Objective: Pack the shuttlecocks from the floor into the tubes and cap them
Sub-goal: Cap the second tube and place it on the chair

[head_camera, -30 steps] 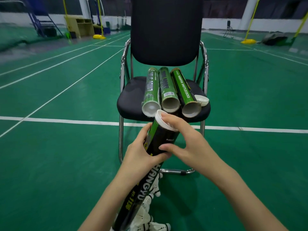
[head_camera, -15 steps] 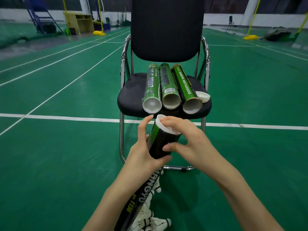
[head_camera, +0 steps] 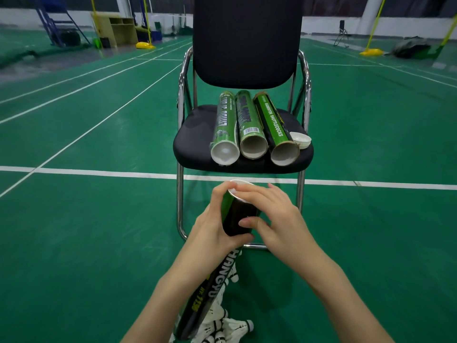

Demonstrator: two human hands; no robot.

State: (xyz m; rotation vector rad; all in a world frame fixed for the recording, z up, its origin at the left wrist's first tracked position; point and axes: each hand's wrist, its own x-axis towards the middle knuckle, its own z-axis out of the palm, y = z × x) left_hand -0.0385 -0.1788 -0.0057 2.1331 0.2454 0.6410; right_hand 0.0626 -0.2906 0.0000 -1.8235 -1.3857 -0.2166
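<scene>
We faced a black chair (head_camera: 247,40) on the green court floor (head_camera: 74,219), and across its seat lay three green shuttlecock tubes (head_camera: 249,125) side by side, their near ends uncapped, with a loose white cap (head_camera: 300,139) just beside the rightmost one. Below the seat edge we held a black tube (head_camera: 217,276) slanted up and away from us. Our left hand (head_camera: 212,229) was wrapped around its upper part, gripping firmly. Our right hand (head_camera: 274,219) curled over the top, fingers clamped on the white cap (head_camera: 235,190) seated at the mouth. To cap well, we judged we should keep the tube steady with the left and press evenly around the rim, so the cap went on square rather than cocked. Loose white shuttlecocks (head_camera: 230,328) lay on the floor under the tube's lower end, not yet packed.
</scene>
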